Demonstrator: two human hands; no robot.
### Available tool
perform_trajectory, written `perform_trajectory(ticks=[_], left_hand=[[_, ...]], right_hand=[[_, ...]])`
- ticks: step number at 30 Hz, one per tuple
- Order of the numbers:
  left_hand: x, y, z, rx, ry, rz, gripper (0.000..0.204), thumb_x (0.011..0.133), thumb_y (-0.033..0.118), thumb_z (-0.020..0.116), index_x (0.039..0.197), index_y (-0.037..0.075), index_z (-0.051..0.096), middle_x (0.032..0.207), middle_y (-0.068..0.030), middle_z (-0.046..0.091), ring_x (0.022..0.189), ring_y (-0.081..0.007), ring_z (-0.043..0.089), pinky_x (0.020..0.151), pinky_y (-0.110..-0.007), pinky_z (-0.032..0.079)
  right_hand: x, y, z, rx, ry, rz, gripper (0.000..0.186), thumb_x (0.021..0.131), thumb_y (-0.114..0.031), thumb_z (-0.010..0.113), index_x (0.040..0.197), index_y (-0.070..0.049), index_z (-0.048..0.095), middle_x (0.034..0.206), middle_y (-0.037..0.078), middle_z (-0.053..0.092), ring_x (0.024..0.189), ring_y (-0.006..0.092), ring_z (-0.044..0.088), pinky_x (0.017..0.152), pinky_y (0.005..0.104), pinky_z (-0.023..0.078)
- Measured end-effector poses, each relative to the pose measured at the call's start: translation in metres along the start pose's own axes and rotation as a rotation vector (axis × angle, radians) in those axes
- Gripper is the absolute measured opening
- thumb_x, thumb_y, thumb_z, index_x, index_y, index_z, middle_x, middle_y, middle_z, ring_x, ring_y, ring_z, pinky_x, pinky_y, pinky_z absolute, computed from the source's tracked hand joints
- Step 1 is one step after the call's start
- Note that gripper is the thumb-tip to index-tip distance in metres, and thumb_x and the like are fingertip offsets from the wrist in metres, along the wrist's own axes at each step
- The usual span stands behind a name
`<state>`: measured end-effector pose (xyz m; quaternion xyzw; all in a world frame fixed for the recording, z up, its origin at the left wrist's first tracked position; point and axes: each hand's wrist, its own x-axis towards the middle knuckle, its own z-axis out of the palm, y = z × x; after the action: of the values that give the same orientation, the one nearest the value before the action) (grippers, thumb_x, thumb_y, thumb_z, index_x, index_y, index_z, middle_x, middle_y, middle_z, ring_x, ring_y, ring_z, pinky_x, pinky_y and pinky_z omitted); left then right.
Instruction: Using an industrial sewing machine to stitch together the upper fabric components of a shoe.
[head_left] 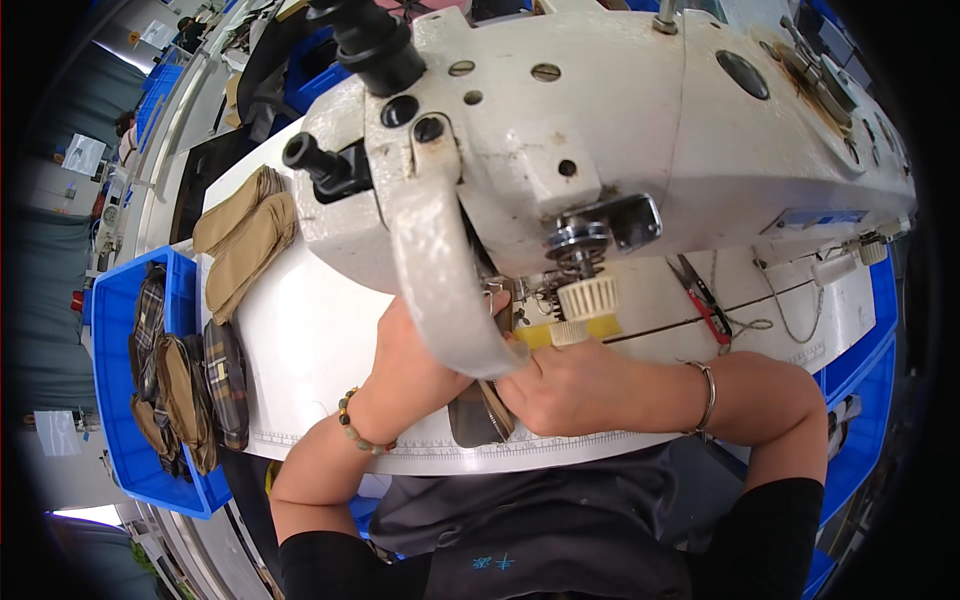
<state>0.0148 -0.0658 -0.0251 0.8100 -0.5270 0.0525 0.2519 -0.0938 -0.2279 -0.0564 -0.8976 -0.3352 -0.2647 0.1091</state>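
A brown-grey fabric piece (470,418) with what looks like a zipper along its edge lies under the head of a white sewing machine (520,130). My right hand (570,385) has its fingers curled and closed on the fabric's right side, beside the machine's cream tension knobs (588,298). My left hand (405,345) is at the fabric's left side, near the needle area. A curved white lever (440,270) covers most of its fingers, with one fingertip showing past it. Yellow material (603,326) shows just beyond my right hand. The needle is hidden.
Stacked tan fabric pieces (245,235) lie at the left of the white table (320,350). A blue bin (120,300) there holds tan and plaid pieces. Red-handled scissors (705,300) and a cord (790,310) lie at the right, near another blue bin (880,400).
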Motion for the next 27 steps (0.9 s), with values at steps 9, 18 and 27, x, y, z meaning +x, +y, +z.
perform_trajectory(ticks=[9,18,27], left_hand=[[0.004,0.008,0.0,-0.003,-0.023,0.021,0.023,0.072,0.0,0.07,0.094,0.005,0.074,0.082,-0.0088,0.06,0.073,-0.0293,0.06,0.061,-0.039,0.045],[0.002,0.008,-0.006,0.118,-0.06,0.084,0.018,0.076,0.006,0.07,0.094,0.004,0.071,0.082,-0.0066,0.062,0.074,-0.0263,0.061,0.065,-0.04,0.049],[-0.008,0.009,-0.041,-0.025,0.034,0.242,0.014,0.074,0.006,0.073,0.088,0.009,0.071,0.056,0.0007,0.047,0.058,-0.0161,0.049,0.061,-0.032,0.037]], right_hand=[[-0.001,0.0,-0.01,-0.022,-0.076,0.023,0.013,0.066,-0.016,0.064,0.061,-0.006,0.057,0.055,0.002,0.044,0.043,0.0116,0.05,0.037,0.0286,0.037],[0.0,0.007,-0.013,0.03,-0.039,0.113,0.009,0.068,-0.012,0.064,0.064,-0.006,0.058,0.057,0.002,0.052,0.046,0.0162,0.057,0.04,0.0318,0.045],[-0.002,-0.006,-0.01,-0.173,-0.075,0.038,0.029,0.067,-0.015,0.063,0.085,0.008,0.066,0.062,0.016,0.059,0.047,0.0169,0.056,0.038,0.0293,0.042]])
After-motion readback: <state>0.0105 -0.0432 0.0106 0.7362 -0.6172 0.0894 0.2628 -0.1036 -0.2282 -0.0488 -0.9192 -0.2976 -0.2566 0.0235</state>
